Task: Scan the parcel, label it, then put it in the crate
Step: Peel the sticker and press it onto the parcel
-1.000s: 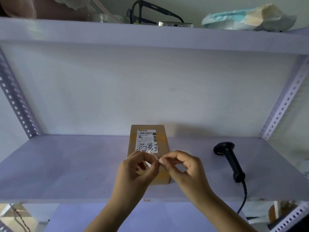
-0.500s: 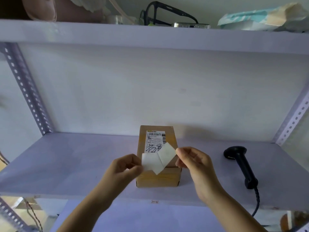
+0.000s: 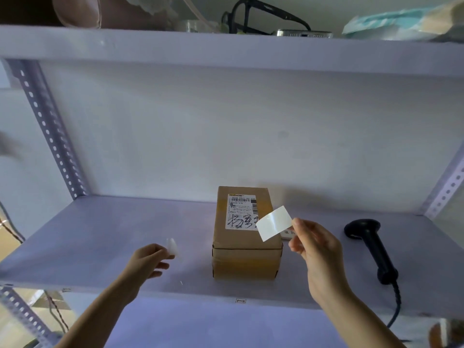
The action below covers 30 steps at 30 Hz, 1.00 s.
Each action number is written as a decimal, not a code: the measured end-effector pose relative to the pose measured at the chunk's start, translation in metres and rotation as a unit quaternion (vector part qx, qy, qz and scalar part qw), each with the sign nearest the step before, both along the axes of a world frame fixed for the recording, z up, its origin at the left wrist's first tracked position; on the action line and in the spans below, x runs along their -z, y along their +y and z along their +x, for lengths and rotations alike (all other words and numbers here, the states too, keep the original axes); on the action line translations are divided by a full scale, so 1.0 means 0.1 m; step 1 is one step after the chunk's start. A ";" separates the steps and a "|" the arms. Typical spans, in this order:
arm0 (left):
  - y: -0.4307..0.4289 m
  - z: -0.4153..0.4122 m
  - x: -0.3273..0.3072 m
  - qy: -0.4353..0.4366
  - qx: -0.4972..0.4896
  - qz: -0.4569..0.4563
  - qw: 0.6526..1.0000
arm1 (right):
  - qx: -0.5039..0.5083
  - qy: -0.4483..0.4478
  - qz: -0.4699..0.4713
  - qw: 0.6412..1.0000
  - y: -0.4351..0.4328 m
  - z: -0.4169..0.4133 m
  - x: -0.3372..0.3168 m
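A small brown cardboard parcel (image 3: pixel 247 249) stands on the white shelf (image 3: pixel 100 242), with a printed shipping label (image 3: pixel 242 211) and handwriting on its top. My right hand (image 3: pixel 317 249) pinches a blank white sticker label (image 3: pixel 274 223) by one corner, holding it over the parcel's right top edge. To the left of the parcel, my left hand (image 3: pixel 148 259) holds the peeled backing paper (image 3: pixel 172 246) between its fingertips. A black barcode scanner (image 3: pixel 371 247) lies on the shelf at the right, its cable hanging over the front edge. No crate is in view.
Perforated metal uprights (image 3: pixel 54 131) frame the shelf at left and right. The upper shelf (image 3: pixel 226 49) carries black glasses (image 3: pixel 261 16), a metallic device and a packet. A small white slip (image 3: pixel 287 233) lies behind my right hand beside the parcel.
The label and its backing have come apart. My left hand moved left and down with the backing; my right hand moved right with the sticker. The camera came closer.
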State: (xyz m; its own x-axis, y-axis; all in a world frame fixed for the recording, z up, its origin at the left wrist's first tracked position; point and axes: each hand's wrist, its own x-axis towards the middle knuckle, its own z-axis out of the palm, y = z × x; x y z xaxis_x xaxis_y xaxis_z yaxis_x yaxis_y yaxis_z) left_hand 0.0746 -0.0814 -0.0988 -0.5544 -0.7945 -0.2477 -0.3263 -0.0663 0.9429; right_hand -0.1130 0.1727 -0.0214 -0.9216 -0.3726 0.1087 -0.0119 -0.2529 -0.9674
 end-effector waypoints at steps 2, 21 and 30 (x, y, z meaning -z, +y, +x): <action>-0.08 0.02 0.13 -0.036 -0.026 -0.008 0.999 | 0.000 0.008 0.002 1.000 0.01 0.01 0.01; 1.01 -0.24 -1.24 0.125 0.093 -0.279 0.948 | 0.020 0.153 0.043 0.987 -0.23 0.23 -0.07; 1.45 -0.54 -1.21 0.156 0.159 -0.148 0.964 | 0.083 0.344 0.062 0.933 -0.22 0.35 -0.02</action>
